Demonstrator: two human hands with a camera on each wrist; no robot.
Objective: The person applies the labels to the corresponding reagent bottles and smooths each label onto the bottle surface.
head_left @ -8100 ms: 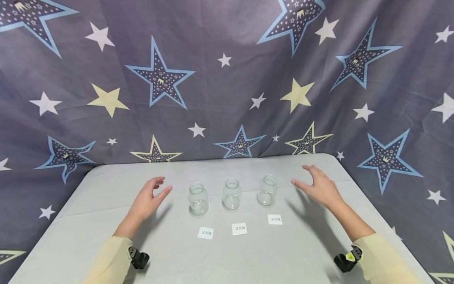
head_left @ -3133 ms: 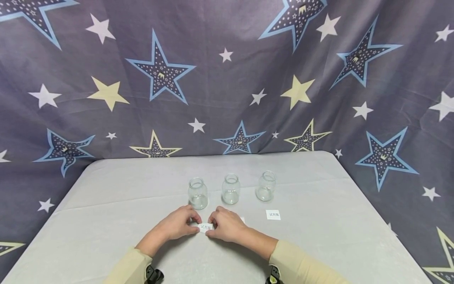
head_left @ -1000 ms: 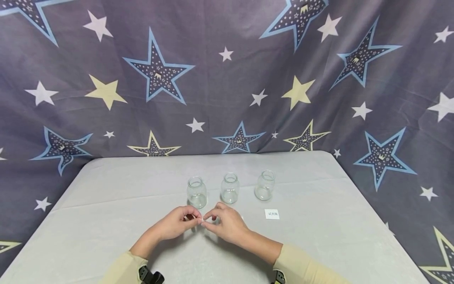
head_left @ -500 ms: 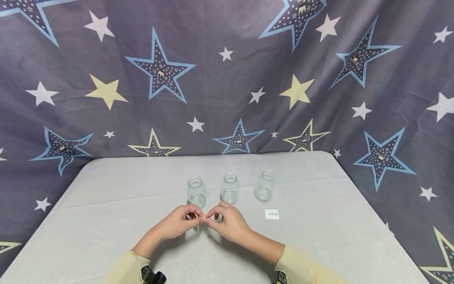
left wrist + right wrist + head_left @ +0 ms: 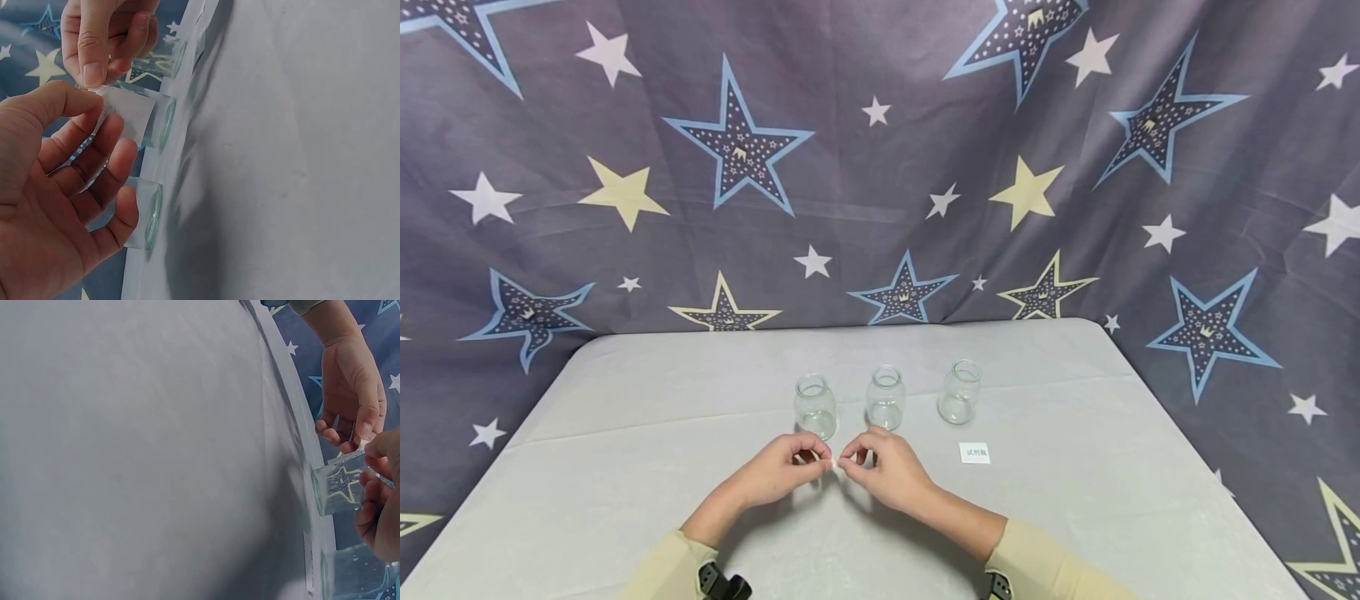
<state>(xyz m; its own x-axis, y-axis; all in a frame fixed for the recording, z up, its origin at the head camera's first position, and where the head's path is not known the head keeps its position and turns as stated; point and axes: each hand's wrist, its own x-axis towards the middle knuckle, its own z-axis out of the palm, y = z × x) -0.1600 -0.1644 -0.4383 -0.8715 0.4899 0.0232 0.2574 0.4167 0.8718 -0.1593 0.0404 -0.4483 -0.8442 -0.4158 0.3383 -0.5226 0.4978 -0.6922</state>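
My left hand (image 5: 775, 473) and right hand (image 5: 889, 472) meet fingertip to fingertip in front of the left glass jar (image 5: 816, 410). Between them, just above the table, is a small white paper label (image 5: 130, 111), seen edge-on in the head view. Left thumb and index finger pinch one corner, the other left fingers loosely bent. My right thumb and index finger pinch at the same upper edge. Beside the left jar stand a middle jar (image 5: 886, 402) and a right jar (image 5: 960, 395), all upright and lidless. A second printed label (image 5: 974, 452) lies before the right jar.
A pale cloth covers the table (image 5: 1075, 500), whose far edge meets a star-patterned curtain (image 5: 850, 167). Dark wrist cameras (image 5: 722, 582) sit on both sleeves. The spot before the middle jar is hidden by my right hand.
Both hands came inward from open and apart, and took up the left label. Lately it has turned from face-up to edge-on; the right fingertips shifted slightly right. The jars stay put.
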